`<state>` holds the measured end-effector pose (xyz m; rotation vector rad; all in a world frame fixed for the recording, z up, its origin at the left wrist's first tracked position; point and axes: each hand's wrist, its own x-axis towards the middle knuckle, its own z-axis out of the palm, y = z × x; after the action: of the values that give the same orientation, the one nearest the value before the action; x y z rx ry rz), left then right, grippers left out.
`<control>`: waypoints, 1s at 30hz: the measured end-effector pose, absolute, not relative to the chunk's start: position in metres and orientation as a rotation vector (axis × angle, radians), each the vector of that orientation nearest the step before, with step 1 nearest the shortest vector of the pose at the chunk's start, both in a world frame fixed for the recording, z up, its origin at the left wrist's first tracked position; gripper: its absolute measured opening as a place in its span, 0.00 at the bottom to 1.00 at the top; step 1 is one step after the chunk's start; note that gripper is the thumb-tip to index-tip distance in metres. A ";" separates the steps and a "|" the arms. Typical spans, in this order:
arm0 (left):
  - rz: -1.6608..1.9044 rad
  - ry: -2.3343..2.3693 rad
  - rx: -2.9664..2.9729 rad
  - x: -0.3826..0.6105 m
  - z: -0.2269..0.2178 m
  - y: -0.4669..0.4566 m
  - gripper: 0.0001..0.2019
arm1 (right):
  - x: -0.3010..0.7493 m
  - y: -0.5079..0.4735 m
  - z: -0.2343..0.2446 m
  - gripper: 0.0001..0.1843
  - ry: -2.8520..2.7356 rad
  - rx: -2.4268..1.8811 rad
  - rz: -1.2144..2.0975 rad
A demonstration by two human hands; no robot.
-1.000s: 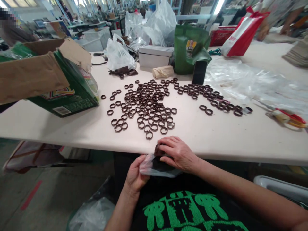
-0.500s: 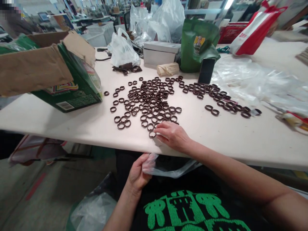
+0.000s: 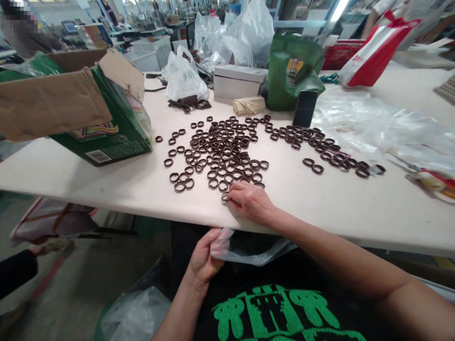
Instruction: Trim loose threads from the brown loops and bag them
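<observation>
My left hand (image 3: 204, 258) grips the rim of a clear plastic bag (image 3: 261, 259) just below the table's front edge. The bag hangs open over my lap, and its inside is hardly visible. On the tabletop, my right hand (image 3: 253, 203) has its thumb and fingers closed on a small dark brown ring (image 3: 224, 196), which still touches the table and is partly covered by the fingers. Beyond that hand spreads a loose heap of similar rings (image 3: 227, 151). A second scatter of rings (image 3: 330, 147) trails off to the right.
A green carton (image 3: 121, 137) with raised flaps stands at left. Behind the rings are a grey box (image 3: 239, 83), a green pouch (image 3: 293, 71) and a phone (image 3: 304, 109). Clear plastic sheets (image 3: 384, 123) lie at right. A person's dark sleeve (image 3: 17, 272) shows at lower left.
My right hand has closed on the ring at the near edge of the heap. A person's sleeve and hand have come in at lower left. My left hand stays on the bag.
</observation>
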<state>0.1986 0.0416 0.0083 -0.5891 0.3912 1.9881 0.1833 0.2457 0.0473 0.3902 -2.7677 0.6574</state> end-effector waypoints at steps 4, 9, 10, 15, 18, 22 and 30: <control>1.999 0.418 -0.615 0.199 0.009 0.042 0.05 | 0.187 0.243 0.050 0.04 -2.596 0.128 1.306; 1.992 0.438 -0.640 0.199 0.009 0.043 0.05 | 0.195 0.241 0.055 0.08 -2.340 -0.148 2.034; 1.993 0.443 -0.646 0.199 0.010 0.043 0.05 | 0.196 0.241 0.055 0.10 -2.257 -0.170 2.156; 1.999 0.445 -0.644 0.199 0.010 0.043 0.06 | 0.195 0.247 0.054 0.13 -2.242 -0.117 2.005; 1.990 0.416 -0.628 0.199 0.008 0.043 0.05 | 0.195 0.254 0.053 0.06 -2.540 0.130 1.446; 1.988 0.370 -0.594 0.200 0.006 0.042 0.04 | 0.193 0.259 0.053 0.07 -2.725 0.366 0.894; 2.003 0.385 -0.601 0.200 0.004 0.042 0.05 | 0.153 0.252 0.051 0.06 -2.753 0.284 0.474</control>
<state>0.2001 0.0420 0.0041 -0.6014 0.3848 2.0031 0.1528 0.2522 0.0511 0.2841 -2.7532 0.4744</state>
